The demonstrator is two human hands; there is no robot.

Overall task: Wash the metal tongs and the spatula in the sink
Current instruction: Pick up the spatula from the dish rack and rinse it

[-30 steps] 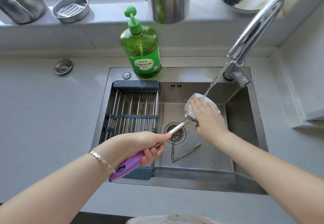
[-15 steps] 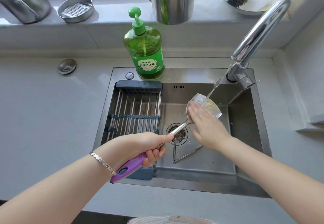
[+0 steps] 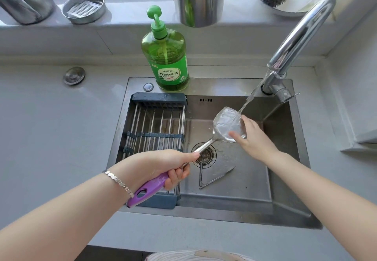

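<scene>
My left hand [image 3: 169, 164] grips the purple handle of the metal spatula [image 3: 224, 126], whose blade is held over the steel sink [image 3: 289, 209] under the running stream from the faucet [image 3: 302, 36]. My right hand [image 3: 253, 140] touches the blade's right edge, with a finger under its lower rim and another at its top right. The metal tongs [image 3: 214, 179] lie spread in a V on the sink floor, just below the drain [image 3: 204, 155].
A roll-up drying rack [image 3: 155, 132] covers the sink's left part. A green dish soap bottle [image 3: 165, 56] stands on the sink's back rim. Steel pots, a small round tin and a dish brush sit on the windowsill behind. Grey counter surrounds the sink.
My right hand slid from covering the blade's face to its right edge, which bares the wet blade. The water stream now runs straight over the blade. The left hand kept its grip.
</scene>
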